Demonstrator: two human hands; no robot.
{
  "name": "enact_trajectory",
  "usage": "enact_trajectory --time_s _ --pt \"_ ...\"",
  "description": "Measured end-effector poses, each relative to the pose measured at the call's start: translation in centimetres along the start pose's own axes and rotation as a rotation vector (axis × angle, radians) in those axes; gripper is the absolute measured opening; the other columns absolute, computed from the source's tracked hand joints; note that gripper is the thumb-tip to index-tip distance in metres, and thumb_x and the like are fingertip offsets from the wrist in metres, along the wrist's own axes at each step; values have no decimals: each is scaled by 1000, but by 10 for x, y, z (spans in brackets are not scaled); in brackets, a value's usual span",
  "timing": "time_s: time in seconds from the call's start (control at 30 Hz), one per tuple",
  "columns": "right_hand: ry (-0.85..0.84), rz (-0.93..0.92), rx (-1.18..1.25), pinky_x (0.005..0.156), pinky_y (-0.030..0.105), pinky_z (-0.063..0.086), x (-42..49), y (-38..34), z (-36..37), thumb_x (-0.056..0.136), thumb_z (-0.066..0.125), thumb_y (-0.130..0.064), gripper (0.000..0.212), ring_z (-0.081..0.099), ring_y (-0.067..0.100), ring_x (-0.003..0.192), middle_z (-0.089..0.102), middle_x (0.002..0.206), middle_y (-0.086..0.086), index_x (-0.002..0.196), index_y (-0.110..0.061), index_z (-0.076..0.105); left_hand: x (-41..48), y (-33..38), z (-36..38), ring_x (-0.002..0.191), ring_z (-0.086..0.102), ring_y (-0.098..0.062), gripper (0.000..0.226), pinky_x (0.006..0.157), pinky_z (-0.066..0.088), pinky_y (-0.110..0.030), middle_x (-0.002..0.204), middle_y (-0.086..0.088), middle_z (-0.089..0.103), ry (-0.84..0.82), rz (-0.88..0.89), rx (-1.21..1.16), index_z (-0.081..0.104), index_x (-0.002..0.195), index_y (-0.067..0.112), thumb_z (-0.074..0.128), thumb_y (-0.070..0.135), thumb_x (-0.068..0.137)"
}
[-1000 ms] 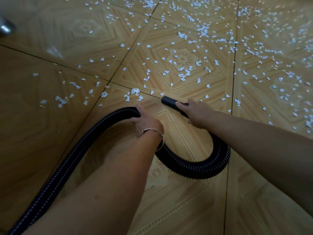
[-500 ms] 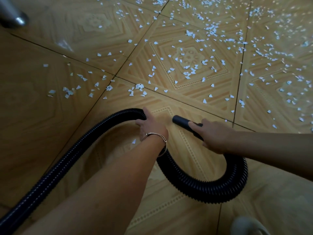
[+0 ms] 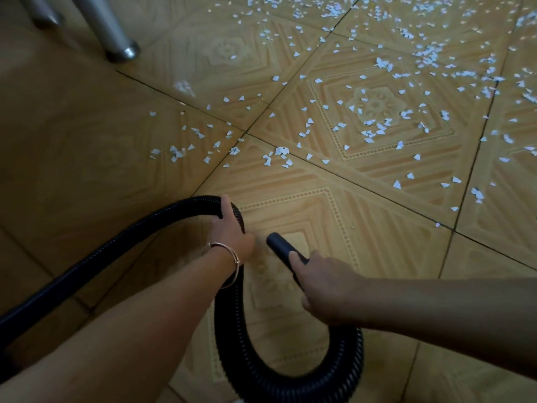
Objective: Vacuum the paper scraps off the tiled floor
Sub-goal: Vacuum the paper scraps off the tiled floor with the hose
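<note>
Gripping the black hose (image 3: 229, 330) at its bend, the left hand (image 3: 232, 237) curls round it, likely to keep the loop from dragging. The right hand (image 3: 325, 289) wraps the nozzle (image 3: 277, 244), aiming its mouth low along the tiled floor (image 3: 392, 242). Paper scraps (image 3: 374, 132), too many to count, lie farther off and rightward. One hose and two metal legs (image 3: 113, 33), far left, are visible.
</note>
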State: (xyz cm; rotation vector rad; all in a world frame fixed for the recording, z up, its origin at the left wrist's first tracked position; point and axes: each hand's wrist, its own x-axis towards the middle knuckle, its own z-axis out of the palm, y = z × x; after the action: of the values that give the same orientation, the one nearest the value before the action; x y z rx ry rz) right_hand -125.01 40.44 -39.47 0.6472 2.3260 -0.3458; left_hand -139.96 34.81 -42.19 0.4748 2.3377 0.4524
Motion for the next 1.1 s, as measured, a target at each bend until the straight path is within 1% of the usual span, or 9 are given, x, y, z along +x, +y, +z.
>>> enact_trajectory --time_s 0.17,0.33,0.37,0.47,0.53,0.63,0.73,0.87,1.1 --pt "68 -77 31 71 30 41 31 3 -23 95 56 -18 72 54 28 108 44 127 14 151 -15 11 14 7 -14 129 38 -33 91 104 39 -45 150 -18 17 17 -41 85 -10 148 27 57 17 88" --pt "143 -7 145 67 29 43 55 35 -48 93 54 -13 64 56 27 106 46 125 16 148 -8 21 16 37 -22 131 35 -34 89 105 35 -43 151 -18 15 63 -95 184 -10 149 24 56 23 90" --pt "140 15 175 68 30 44 50 38 -46 93 55 -12 66 56 27 107 46 126 16 149 -8 19 14 42 -24 131 35 -35 89 105 36 -44 151 -18 15 63 -98 222 -11 149 24 57 24 90" --pt "24 37 231 79 33 49 27 40 -22 92 55 -11 82 53 29 114 42 135 18 152 -9 0 13 48 -25 128 38 -36 88 103 39 -47 150 -19 18 28 -100 340 -11 149 23 55 27 90" --pt "-13 61 284 81 34 49 16 43 -8 93 54 -13 84 52 29 114 42 133 18 152 -12 -6 17 52 -20 123 43 -37 87 98 43 -42 149 -21 20 14 -77 355 -10 149 23 55 26 91" --pt "-32 129 343 74 32 47 15 52 1 94 54 -17 87 54 29 111 42 134 20 151 -13 -11 32 60 -4 115 48 -38 86 86 45 -38 146 -22 27 -41 -32 302 -6 149 22 56 23 90" --pt "-37 214 392 71 31 46 8 52 13 94 54 -21 89 56 28 109 43 134 20 151 -14 -14 42 68 11 114 49 -39 87 91 47 -42 146 -21 27 -88 33 284 -7 149 26 55 23 89" --pt "3 369 549 82 34 51 -9 44 27 95 50 -22 83 54 28 112 41 136 16 151 -19 -11 40 75 23 108 52 -37 86 90 47 -41 138 -23 32 -174 92 306 -7 149 23 54 24 89" --pt "68 569 608 89 39 51 -4 42 36 95 51 -23 84 54 27 112 42 135 17 151 -18 -11 39 86 22 123 42 -36 84 96 40 -38 146 -24 19 -200 81 279 -9 149 19 53 19 92"
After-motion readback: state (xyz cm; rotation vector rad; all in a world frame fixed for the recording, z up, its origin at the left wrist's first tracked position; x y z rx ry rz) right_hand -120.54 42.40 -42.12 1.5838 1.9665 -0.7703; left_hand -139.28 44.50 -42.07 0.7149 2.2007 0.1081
